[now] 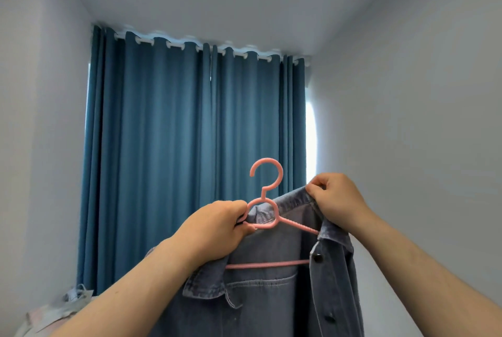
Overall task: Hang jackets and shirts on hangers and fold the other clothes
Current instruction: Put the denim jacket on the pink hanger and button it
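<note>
A blue denim jacket (274,298) hangs in front of me on a pink plastic hanger (267,173), held up at chest height. My left hand (217,230) grips the hanger at its neck ring, together with the jacket's left shoulder. My right hand (336,201) pinches the jacket's collar at the top right, above the hanger's right arm. The hanger's hook stands free above both hands. Its crossbar shows across the open front of the jacket. The hanger's left arm is hidden under the denim.
Blue curtains (173,160) cover the window straight ahead, with a bright gap at their right edge. Plain walls close in on both sides. A heap of light clothes (54,312) lies at the bottom left.
</note>
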`<action>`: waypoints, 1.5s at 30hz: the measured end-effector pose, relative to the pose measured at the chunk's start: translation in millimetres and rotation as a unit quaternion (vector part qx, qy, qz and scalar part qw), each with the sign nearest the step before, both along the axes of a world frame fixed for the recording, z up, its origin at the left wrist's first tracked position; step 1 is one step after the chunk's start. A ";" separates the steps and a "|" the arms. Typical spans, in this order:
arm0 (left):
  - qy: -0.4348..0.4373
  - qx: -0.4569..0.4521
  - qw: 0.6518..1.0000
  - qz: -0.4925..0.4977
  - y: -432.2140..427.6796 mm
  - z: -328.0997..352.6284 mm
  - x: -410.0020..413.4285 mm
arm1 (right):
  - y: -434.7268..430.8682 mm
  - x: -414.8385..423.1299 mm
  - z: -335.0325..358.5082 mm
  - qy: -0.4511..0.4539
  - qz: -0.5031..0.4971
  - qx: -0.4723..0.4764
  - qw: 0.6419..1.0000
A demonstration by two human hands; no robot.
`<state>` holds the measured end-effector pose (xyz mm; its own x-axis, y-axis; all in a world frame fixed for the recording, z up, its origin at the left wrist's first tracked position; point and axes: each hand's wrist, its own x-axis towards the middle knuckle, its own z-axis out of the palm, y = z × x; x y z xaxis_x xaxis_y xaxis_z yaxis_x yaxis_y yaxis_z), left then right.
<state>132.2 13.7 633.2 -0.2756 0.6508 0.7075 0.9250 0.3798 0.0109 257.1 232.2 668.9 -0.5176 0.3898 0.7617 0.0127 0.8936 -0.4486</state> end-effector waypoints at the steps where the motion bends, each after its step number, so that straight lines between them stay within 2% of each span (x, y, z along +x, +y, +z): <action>1: -0.011 0.008 1.000 -0.001 1.9 0.8 2.3 | -9.2 -3.3 0.4 0.001 0.010 0.005 1.000; 5: -0.071 0.100 0.992 -0.014 -0.3 6.5 -1.2 | -28.9 -7.9 -8.9 -0.105 0.138 -0.035 0.984; 6: -0.076 0.113 0.991 -0.010 -3.3 6.3 -5.0 | -25.6 -2.3 -8.5 -0.140 0.201 -0.058 0.968; 8: -0.079 0.114 0.990 -0.006 -7.9 4.6 -11.2 | -17.5 11.6 -7.3 -0.234 0.326 -0.103 0.910; 9: -0.083 0.109 0.990 -0.008 -8.3 3.4 -12.2 | -14.0 15.2 -9.1 -0.272 0.340 -0.090 0.896; 11: -0.093 0.102 0.990 -0.014 -5.2 1.6 -12.3 | -12.9 12.4 -17.3 -0.275 0.271 0.002 0.923; 13: -0.138 0.102 0.984 -0.047 -3.7 3.2 -10.8 | -12.3 2.6 -27.3 -0.207 0.201 0.044 0.957; 16: -0.331 0.107 0.924 -0.159 -17.7 9.6 -22.6 | -2.0 1.1 -32.6 -0.131 0.169 0.041 0.976; 20: -0.449 -0.054 0.887 -0.097 -46.1 -2.2 -48.4 | 9.6 4.0 -34.5 -0.089 0.135 0.014 0.987; 22: -0.417 -0.065 0.904 -0.067 -48.9 -10.7 -53.4 | 11.1 0.9 -36.9 -0.092 0.119 0.011 0.989; 25: -0.279 -0.014 0.960 -0.012 -43.3 -17.6 -58.2 | 17.4 -2.8 -36.9 -0.125 0.106 0.014 0.986; 28: -0.169 0.004 0.985 0.011 -39.1 -13.4 -59.3 | 20.9 -5.6 -40.9 -0.171 0.094 0.057 0.979; 33: -0.118 0.035 0.992 -0.007 -30.8 -3.8 -50.1 | 25.7 -5.1 -49.5 -0.137 0.119 0.024 0.983; 40: -0.043 -0.024 0.998 0.030 -24.8 -9.4 -38.4 | 21.3 2.3 -55.6 -0.114 0.123 0.032 0.985; 45: -0.028 -0.020 0.999 0.025 -26.0 -12.1 -33.0 | 13.5 2.3 -42.7 -0.105 0.131 0.044 0.985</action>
